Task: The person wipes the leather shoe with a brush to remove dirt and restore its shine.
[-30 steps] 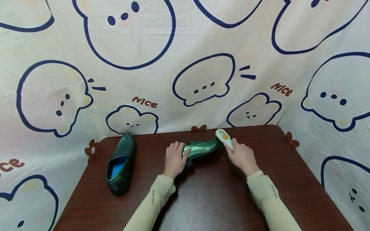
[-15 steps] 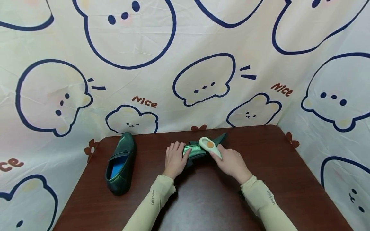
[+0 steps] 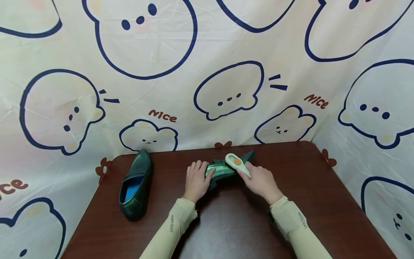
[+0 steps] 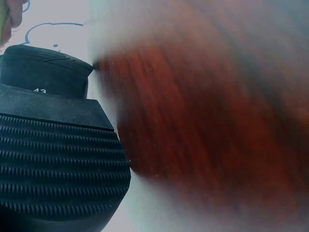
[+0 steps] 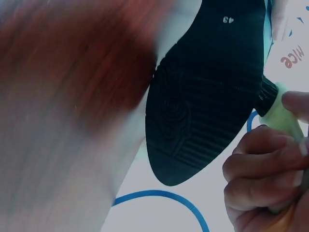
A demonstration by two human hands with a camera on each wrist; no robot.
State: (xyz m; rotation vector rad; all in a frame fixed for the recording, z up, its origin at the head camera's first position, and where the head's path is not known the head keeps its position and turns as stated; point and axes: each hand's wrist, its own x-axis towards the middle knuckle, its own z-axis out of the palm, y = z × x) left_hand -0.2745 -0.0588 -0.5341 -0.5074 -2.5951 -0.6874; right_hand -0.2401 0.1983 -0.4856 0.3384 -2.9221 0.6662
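Observation:
A dark green loafer (image 3: 220, 169) lies tilted in the middle, its toe pointing right. My left hand (image 3: 197, 180) grips its heel end, thumb toward me. In the left wrist view the ridged black sole (image 4: 58, 164) faces the camera; the left fingers are mostly hidden there. My right hand (image 3: 262, 181) holds a pale green shoe brush (image 3: 237, 163) with an orange oval on its back. The right wrist view shows the brush's dark bristles (image 5: 267, 94) against the loafer's upper side, and the right fingers (image 5: 263, 164) curled round its handle.
The matching green loafer (image 3: 136, 187), with a blue insole (image 3: 132, 187), stands upright on the left of the brown table (image 3: 226, 230). A pale cloth (image 3: 226, 43) printed with cartoon heads hangs behind the table and along its sides.
The brush in my right hand has moved left from the loafer's toe to its middle, uncovering the toe, and barely shifts after that. My left hand keeps its grip on the heel.

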